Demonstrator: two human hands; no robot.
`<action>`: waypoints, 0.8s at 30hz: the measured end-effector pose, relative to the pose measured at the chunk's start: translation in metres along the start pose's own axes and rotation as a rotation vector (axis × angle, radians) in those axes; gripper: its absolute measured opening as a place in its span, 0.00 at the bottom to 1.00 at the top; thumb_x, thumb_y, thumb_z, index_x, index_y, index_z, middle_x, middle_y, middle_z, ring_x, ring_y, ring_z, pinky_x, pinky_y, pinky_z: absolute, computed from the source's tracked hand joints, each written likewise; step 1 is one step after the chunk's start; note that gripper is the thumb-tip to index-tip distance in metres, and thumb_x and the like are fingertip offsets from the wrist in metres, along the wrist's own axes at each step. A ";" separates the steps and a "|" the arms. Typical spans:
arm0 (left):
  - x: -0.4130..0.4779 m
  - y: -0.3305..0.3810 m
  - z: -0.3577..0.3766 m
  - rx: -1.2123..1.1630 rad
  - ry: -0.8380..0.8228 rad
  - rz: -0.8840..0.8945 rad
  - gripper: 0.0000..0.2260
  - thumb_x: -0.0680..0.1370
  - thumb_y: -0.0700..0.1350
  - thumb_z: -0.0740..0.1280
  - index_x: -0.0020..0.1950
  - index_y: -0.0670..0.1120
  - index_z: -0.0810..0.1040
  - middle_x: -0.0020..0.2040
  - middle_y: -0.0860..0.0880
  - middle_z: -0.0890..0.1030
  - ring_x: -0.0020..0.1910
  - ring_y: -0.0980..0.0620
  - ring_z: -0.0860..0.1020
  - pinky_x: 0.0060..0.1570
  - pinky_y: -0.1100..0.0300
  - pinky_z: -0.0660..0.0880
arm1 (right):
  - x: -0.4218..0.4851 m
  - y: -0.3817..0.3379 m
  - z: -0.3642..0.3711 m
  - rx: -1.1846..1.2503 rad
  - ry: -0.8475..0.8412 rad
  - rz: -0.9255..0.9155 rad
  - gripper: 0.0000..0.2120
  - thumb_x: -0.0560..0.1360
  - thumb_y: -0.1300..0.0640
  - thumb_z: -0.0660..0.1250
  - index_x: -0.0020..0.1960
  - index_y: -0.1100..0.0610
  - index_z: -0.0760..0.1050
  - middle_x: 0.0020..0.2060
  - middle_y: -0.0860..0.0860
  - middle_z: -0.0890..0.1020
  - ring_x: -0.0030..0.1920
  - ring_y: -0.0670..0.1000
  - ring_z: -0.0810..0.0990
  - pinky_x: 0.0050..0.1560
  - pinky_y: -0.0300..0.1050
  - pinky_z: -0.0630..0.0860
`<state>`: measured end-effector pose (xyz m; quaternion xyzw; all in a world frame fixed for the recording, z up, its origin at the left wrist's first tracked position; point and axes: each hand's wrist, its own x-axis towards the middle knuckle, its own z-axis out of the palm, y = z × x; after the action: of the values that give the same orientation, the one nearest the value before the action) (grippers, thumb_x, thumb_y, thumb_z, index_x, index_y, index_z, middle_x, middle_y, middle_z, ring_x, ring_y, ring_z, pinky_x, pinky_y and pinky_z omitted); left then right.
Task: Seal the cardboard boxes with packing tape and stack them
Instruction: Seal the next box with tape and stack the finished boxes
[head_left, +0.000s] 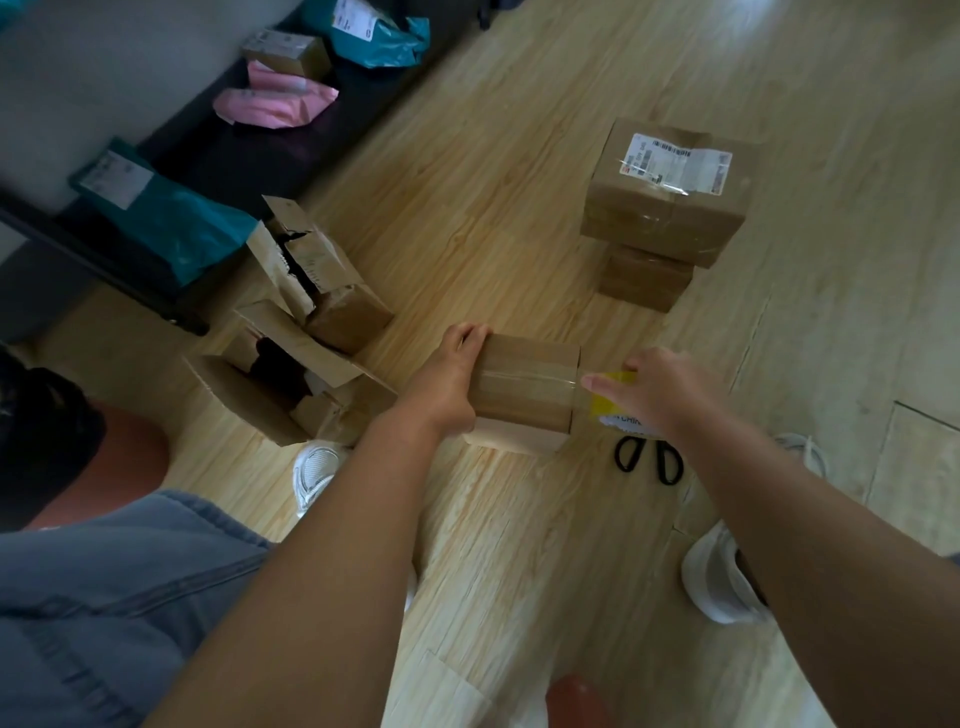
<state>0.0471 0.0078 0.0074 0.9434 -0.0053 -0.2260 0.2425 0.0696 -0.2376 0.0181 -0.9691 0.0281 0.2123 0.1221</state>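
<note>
Arms outstretched; left hand (452, 375) grips box (524, 387), right hand (661, 388) grips tape (608, 405).

Home room given over to parcel packing, wood-laminate floor (493, 130), low dark bench (244, 161) set against a wall (104, 78), teal mailer bags (176, 223) and pink mailers (275, 101) piled on the bench, labelled cardboard boxes (670, 208) stacked well apart from it.

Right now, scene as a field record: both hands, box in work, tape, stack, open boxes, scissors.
left hand: grips the left end of the box on the floor
right hand: holds the tape roll at the box's right end
tape strip: clear, runs along the box top
stack: two sealed boxes, labelled one on top, farther off on the floor
open boxes: flaps up, left of the box
scissors: black handles, on the floor below the right hand
</note>
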 end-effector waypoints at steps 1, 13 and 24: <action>0.000 0.001 0.000 0.015 0.000 0.005 0.51 0.66 0.33 0.75 0.80 0.56 0.49 0.77 0.61 0.47 0.68 0.48 0.67 0.50 0.60 0.69 | 0.001 0.000 0.001 -0.010 0.006 0.003 0.38 0.73 0.26 0.60 0.69 0.53 0.75 0.46 0.49 0.78 0.45 0.50 0.79 0.43 0.46 0.79; -0.002 0.030 0.049 0.417 0.121 0.143 0.52 0.74 0.59 0.70 0.78 0.50 0.30 0.79 0.46 0.30 0.77 0.47 0.29 0.74 0.46 0.29 | -0.001 0.001 0.013 0.047 0.014 0.011 0.37 0.75 0.27 0.59 0.71 0.54 0.73 0.45 0.49 0.79 0.48 0.49 0.79 0.41 0.45 0.76; -0.007 0.055 0.060 0.540 0.072 0.134 0.47 0.80 0.52 0.64 0.75 0.44 0.25 0.77 0.42 0.27 0.76 0.43 0.28 0.75 0.43 0.32 | -0.004 -0.001 0.017 0.078 -0.012 0.041 0.37 0.75 0.28 0.58 0.72 0.54 0.72 0.56 0.52 0.82 0.48 0.50 0.77 0.41 0.45 0.76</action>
<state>0.0206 -0.0669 -0.0115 0.9789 -0.1193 -0.1661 -0.0034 0.0597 -0.2321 0.0054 -0.9616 0.0552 0.2191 0.1555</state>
